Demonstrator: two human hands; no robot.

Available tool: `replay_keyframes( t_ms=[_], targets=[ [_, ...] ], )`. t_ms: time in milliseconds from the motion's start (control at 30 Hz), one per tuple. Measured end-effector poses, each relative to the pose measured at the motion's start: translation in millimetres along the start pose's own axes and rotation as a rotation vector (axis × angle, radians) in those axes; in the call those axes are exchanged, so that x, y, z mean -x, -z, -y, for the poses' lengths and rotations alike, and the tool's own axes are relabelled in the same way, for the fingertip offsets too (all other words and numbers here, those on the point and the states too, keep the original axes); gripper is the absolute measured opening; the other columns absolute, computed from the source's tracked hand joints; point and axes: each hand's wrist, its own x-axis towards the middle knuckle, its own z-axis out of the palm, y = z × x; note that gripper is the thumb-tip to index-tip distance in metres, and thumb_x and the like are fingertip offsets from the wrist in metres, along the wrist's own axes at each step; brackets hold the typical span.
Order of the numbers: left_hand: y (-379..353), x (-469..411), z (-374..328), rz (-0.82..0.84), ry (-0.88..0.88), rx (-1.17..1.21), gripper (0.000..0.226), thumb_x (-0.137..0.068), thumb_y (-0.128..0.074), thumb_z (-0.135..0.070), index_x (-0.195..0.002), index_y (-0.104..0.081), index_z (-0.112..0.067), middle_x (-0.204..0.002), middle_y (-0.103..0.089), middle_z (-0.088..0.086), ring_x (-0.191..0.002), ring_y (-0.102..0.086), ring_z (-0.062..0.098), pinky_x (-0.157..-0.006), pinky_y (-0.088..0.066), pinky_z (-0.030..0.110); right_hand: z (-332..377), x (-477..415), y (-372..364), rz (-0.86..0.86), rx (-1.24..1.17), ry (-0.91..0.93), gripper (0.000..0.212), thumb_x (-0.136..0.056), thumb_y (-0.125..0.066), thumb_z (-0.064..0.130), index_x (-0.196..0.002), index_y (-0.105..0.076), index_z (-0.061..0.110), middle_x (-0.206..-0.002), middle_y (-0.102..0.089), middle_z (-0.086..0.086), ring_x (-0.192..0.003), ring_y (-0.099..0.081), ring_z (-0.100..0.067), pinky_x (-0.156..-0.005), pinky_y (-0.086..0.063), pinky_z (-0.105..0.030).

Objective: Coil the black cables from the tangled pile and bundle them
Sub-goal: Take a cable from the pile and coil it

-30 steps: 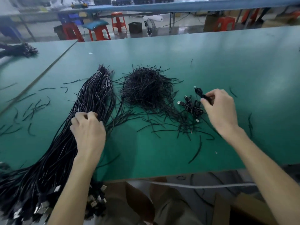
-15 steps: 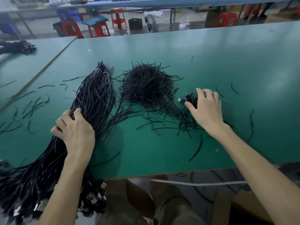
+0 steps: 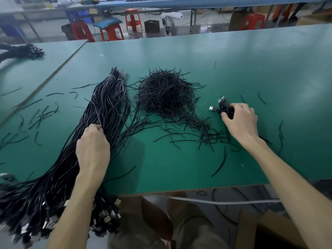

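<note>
Closest to the person, the metal plugs (image 3: 107, 215) at the ends of the long black cables (image 3: 109, 105) hang over the front edge of the green table (image 3: 179, 168); a brown box (image 3: 265, 229) sits on the floor, low on the right; the long black cables lie in one thick bunch that runs from the near left corner up toward the middle of the table. The left hand (image 3: 92, 146) rests on this bunch; its fingers are curled tight round a few of the cables. On the right side, the right hand (image 3: 239, 121) holds a small coiled cable (image 3: 226, 109) down on the table with bent fingers; a silver plug (image 3: 212, 108) sticks out to the left of it. Between the two hands, a bit farther back, sits a round pile of short black ties (image 3: 163, 94); loose ties lie all around it. Far behind the table stand red stools (image 3: 111, 31) and a fan (image 3: 168, 25).
</note>
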Motion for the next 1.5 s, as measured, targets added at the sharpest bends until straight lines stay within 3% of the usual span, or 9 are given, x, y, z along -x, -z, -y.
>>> replay_keyframes(
  t_ms=[200, 467, 667, 767, 933, 1033, 1133, 1333, 1500],
  targets=[
    [3, 9, -14, 0.038, -0.005, 0.071, 0.027, -0.11, -0.042, -0.017, -0.123, -0.06, -0.003, -0.105, -0.069, 0.014, -0.081, -0.061, 0.029, -0.068, -0.043, 0.04, 9, 11, -5, -0.084, 0.125, 0.142, 0.059, -0.102, -0.053, 0.042, -0.148, -0.043, 0.006, -0.156, -0.036, -0.017, -0.145, -0.023, -0.033, -0.116, -0.019, -0.054],
    [12, 21, -34, 0.092, -0.048, 0.111, 0.027, -0.109, -0.043, -0.021, -0.127, -0.059, -0.007, -0.106, -0.069, 0.009, -0.081, -0.064, 0.027, -0.07, -0.051, 0.043, 64, 55, -5, -0.113, -0.06, 0.407, 0.044, -0.098, -0.06, 0.022, -0.14, -0.054, 0.012, -0.144, -0.048, -0.006, -0.139, -0.034, -0.024, -0.117, -0.022, -0.045],
    [13, 31, -42, 0.146, -0.043, 0.054, 0.025, -0.109, -0.044, -0.018, -0.126, -0.058, -0.007, -0.109, -0.07, 0.012, -0.081, -0.061, 0.027, -0.069, -0.045, 0.039, 110, 97, -7, 0.032, -0.244, 0.588, 0.041, -0.1, -0.058, 0.015, -0.141, -0.054, 0.015, -0.14, -0.053, 0.003, -0.136, -0.036, -0.013, -0.116, -0.025, -0.031],
    [12, 46, -53, 0.223, -0.09, 0.009, 0.019, -0.107, -0.046, -0.018, -0.122, -0.055, -0.01, -0.106, -0.07, 0.013, -0.089, -0.066, 0.037, -0.072, -0.05, 0.043, 138, 116, -13, 0.093, -0.301, 0.692, 0.043, -0.097, -0.058, 0.005, -0.14, -0.055, 0.009, -0.136, -0.058, -0.002, -0.132, -0.043, -0.019, -0.113, -0.036, -0.036],
    [9, 55, -55, 0.292, -0.106, 0.191, 0.041, -0.103, -0.05, -0.011, -0.14, -0.038, 0.0, -0.098, -0.07, 0.018, -0.081, -0.069, 0.037, -0.069, -0.056, 0.048, 179, 128, -29, 0.399, -0.422, 0.775, 0.083, -0.082, -0.051, -0.023, -0.155, -0.037, 0.014, -0.155, -0.044, -0.001, -0.142, -0.035, -0.019, -0.12, -0.03, -0.033],
    [12, 52, -47, 0.307, 0.012, 0.284, 0.023, -0.103, -0.052, -0.013, -0.121, -0.042, -0.004, -0.092, -0.069, 0.015, -0.064, -0.067, 0.027, -0.055, -0.054, 0.041, 185, 124, -36, 0.592, -0.425, 0.725, 0.09, -0.082, -0.046, -0.024, -0.157, -0.032, 0.025, -0.154, -0.044, 0.003, -0.136, -0.046, -0.025, -0.111, -0.043, -0.044],
    [14, 49, -38, 0.359, 0.069, 0.326, 0.01, -0.103, -0.053, -0.017, -0.102, -0.043, -0.013, -0.073, -0.067, 0.01, -0.037, -0.061, 0.021, -0.034, -0.043, 0.028, 181, 126, -38, 0.601, -0.372, 0.764, 0.086, -0.082, -0.048, -0.021, -0.156, -0.033, 0.022, -0.146, -0.05, -0.001, -0.126, -0.055, -0.03, -0.101, -0.049, -0.048],
    [17, 43, -25, 0.554, -0.001, 0.393, 0.013, -0.102, -0.062, -0.027, -0.092, -0.058, -0.018, -0.058, -0.071, -0.001, -0.031, -0.048, 0.012, -0.034, -0.038, 0.025, 161, 130, -29, 0.443, -0.296, 0.862, 0.055, -0.092, -0.052, -0.012, -0.142, -0.051, 0.012, -0.128, -0.063, -0.005, -0.112, -0.062, -0.026, -0.092, -0.053, -0.044],
    [30, 34, -16, 0.671, -0.123, 0.363, 0.035, -0.087, -0.072, -0.054, -0.076, -0.068, -0.021, -0.051, -0.066, 0.001, -0.034, -0.045, 0.002, -0.039, -0.032, 0.013, 151, 152, -10, 0.555, -0.6, 0.635, 0.016, -0.095, -0.066, 0.013, -0.111, -0.067, 0.018, -0.09, -0.07, 0.006, -0.081, -0.065, -0.01, -0.077, -0.053, -0.031]
  ],
)
